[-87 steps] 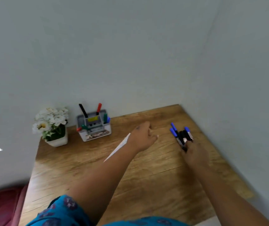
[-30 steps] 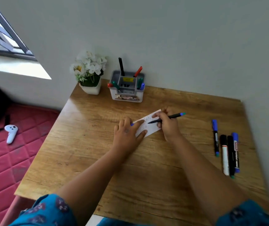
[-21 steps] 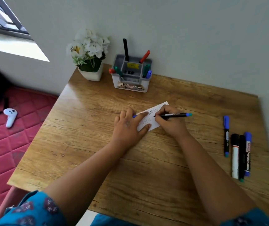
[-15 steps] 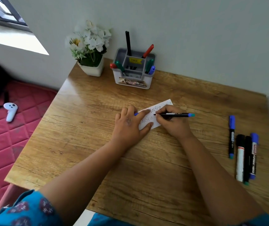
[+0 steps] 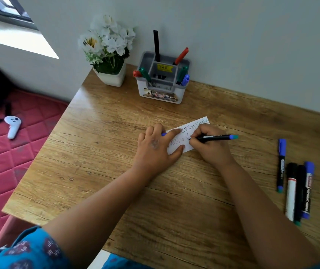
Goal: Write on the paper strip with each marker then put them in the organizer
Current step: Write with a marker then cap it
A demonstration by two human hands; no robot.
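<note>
A white paper strip (image 5: 184, 141) with handwriting lies on the wooden table (image 5: 101, 152). My left hand (image 5: 155, 150) presses flat on its left part, and a small blue piece (image 5: 163, 134) shows between the fingers. My right hand (image 5: 212, 149) grips a black marker with a blue end (image 5: 218, 137), its tip touching the strip. Several more markers (image 5: 298, 191) lie side by side at the table's right, and a thinner blue-capped one (image 5: 281, 166) lies just left of them. The grey and white organizer (image 5: 161, 92) stands at the back by the wall and holds several markers.
A white pot of white flowers (image 5: 110, 74) stands left of the organizer. The wall runs along the table's back and right sides. Left of the table lies a red quilted mattress (image 5: 4, 171) with a white controller (image 5: 12, 126) on it.
The bundle of markers that my right hand held now lies on the table's right. Over the last second the marker tip has crept right along the strip's lower line; my left hand stays put.
</note>
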